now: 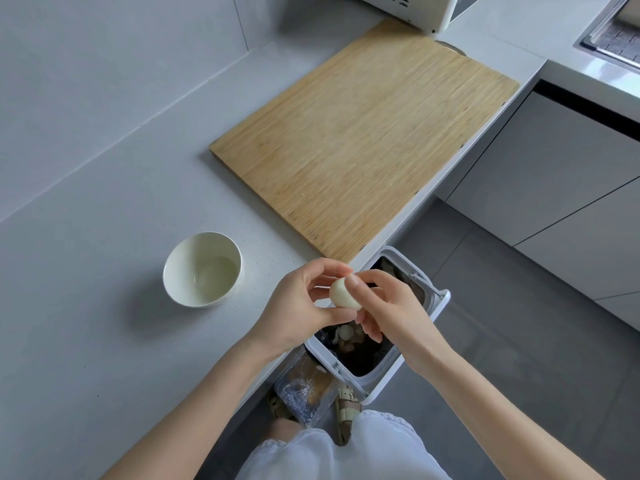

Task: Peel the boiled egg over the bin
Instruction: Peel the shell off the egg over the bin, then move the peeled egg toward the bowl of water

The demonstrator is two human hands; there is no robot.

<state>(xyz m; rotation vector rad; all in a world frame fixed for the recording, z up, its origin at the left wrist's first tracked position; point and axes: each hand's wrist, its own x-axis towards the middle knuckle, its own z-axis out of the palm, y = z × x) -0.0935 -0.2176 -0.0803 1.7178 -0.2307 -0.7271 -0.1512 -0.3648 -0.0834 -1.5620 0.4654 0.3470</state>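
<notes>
Fingers of our left hand [294,306] pinch the boiled egg [344,294] from the side while our right hand [381,306] sets its thumb on the top to work at the shell. Directly below the grip gapes the open bin [433,313], so loosened shell should drop straight in; the white bowl [202,270] waits left of it.

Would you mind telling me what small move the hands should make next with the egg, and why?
Probably turn the egg in the left hand to check its hidden side: the visible side looks smooth and shell-free, the right hand thumb rests on its tip, and shell bits already lie in the bin below.
</notes>
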